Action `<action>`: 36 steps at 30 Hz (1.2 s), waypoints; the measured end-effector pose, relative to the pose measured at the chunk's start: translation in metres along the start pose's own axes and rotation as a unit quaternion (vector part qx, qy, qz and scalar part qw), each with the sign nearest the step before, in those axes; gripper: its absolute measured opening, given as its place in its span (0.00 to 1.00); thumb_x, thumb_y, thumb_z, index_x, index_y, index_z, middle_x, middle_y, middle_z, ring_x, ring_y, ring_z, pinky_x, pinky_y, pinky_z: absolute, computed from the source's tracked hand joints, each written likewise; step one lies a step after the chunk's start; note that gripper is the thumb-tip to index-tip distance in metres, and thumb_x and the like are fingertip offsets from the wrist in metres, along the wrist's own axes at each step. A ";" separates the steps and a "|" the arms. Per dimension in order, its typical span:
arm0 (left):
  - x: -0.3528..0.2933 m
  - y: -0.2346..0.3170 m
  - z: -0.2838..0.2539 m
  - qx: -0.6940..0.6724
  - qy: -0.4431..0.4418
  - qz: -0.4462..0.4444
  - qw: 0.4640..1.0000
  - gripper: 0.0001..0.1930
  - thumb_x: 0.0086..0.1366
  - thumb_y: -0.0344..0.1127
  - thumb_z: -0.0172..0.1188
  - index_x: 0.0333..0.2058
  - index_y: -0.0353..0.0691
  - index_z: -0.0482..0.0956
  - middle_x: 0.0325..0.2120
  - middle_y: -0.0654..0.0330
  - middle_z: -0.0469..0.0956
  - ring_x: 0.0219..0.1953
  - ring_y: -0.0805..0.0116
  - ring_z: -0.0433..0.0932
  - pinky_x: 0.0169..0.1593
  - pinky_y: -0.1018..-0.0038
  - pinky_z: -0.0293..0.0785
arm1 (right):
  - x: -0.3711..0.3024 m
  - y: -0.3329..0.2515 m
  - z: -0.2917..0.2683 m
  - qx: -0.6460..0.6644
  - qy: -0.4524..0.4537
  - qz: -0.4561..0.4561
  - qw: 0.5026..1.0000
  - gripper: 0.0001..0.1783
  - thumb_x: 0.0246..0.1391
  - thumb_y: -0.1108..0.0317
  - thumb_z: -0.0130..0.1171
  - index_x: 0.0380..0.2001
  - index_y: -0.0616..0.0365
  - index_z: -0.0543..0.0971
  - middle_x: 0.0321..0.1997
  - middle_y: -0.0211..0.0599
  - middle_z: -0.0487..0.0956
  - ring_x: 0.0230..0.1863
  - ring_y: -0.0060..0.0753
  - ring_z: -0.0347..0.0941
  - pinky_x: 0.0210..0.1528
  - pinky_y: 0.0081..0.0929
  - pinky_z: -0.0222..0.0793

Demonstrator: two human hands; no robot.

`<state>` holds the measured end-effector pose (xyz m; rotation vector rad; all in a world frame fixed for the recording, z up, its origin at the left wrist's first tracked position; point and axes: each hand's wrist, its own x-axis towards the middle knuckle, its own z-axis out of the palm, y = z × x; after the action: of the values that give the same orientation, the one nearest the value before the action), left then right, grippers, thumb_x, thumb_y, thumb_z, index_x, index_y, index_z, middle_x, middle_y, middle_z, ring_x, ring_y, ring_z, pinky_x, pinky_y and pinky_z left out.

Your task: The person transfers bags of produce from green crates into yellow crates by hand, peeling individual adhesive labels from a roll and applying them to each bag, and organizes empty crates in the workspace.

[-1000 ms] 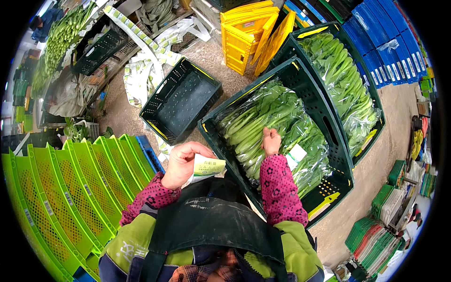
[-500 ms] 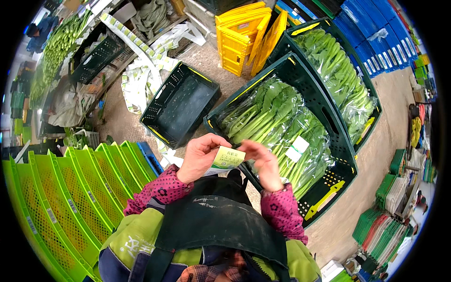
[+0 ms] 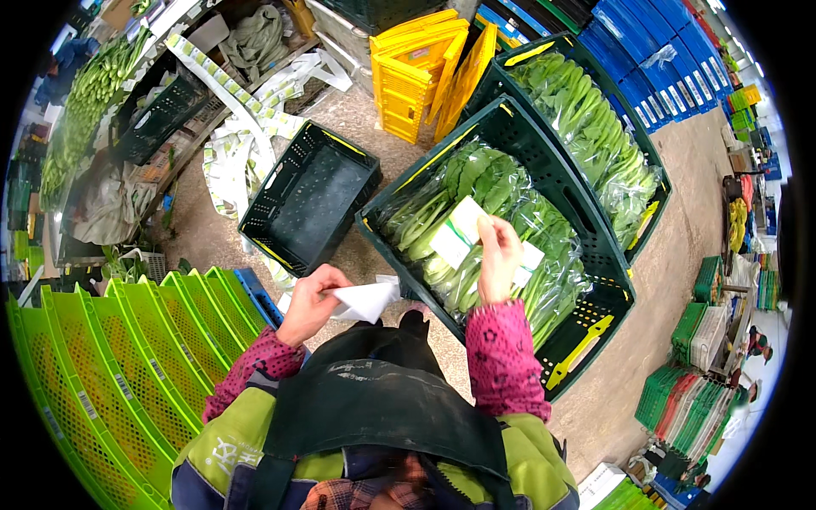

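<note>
My right hand (image 3: 500,259) pinches a pale green-and-white label (image 3: 456,231) by its edge, above a clear bag of leafy greens (image 3: 476,174) in the near dark green crate (image 3: 544,157). Whether the label touches the bag, I cannot tell. Beside my fingers, another white label (image 3: 529,262) sits on the neighbouring bag. At my waist, my left hand (image 3: 308,304) is closed on a folded white paper strip (image 3: 367,300). Long green stems fill the bags, with leaves toward the far side.
A second dark crate of bagged greens (image 3: 586,119) adjoins the first. Left of them stands a smaller dark crate (image 3: 310,200). Label strips (image 3: 229,161) trail beyond it. Yellow folded crates (image 3: 404,85) stand ahead; lime-green baskets (image 3: 127,357) line my left.
My hands have moved apart. The right one carried the label forward over the bagged greens; the left one drew back left with the white strip.
</note>
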<state>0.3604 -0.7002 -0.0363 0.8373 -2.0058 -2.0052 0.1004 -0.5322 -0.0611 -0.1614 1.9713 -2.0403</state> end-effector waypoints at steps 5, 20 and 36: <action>-0.006 0.020 0.013 -0.046 0.006 -0.019 0.999 0.16 0.54 0.14 0.50 0.39 0.34 0.76 0.34 0.61 0.80 0.38 0.75 0.77 0.43 0.78 0.71 | 0.060 0.106 0.003 -0.350 -0.049 -0.008 0.935 0.30 0.44 0.58 0.70 0.48 0.63 0.75 0.35 0.41 0.79 0.31 0.37 0.76 0.35 0.33 0.71; -0.018 0.072 0.031 -0.026 0.016 0.047 0.998 0.13 0.55 0.15 0.53 0.36 0.32 0.82 0.31 0.58 0.78 0.33 0.73 0.76 0.36 0.81 0.69 | 0.003 0.037 -0.097 -0.489 0.012 -0.188 0.852 0.42 0.39 0.59 0.71 0.57 0.61 0.67 0.63 0.54 0.64 0.65 0.52 0.57 0.64 0.50 0.51; -0.019 0.077 0.008 -0.009 -0.101 0.111 0.989 0.07 0.54 0.18 0.58 0.31 0.33 0.82 0.26 0.61 0.78 0.28 0.76 0.76 0.32 0.81 0.69 | -0.048 0.015 -0.115 -0.046 0.123 0.001 0.991 0.08 0.51 0.77 0.56 0.22 0.59 0.68 0.50 0.39 0.77 0.40 0.24 0.71 0.46 0.22 0.66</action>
<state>0.3524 -0.6894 0.0428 0.3972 -2.0757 -2.0445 0.1150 -0.4086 -0.0760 0.0770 2.2120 -2.0526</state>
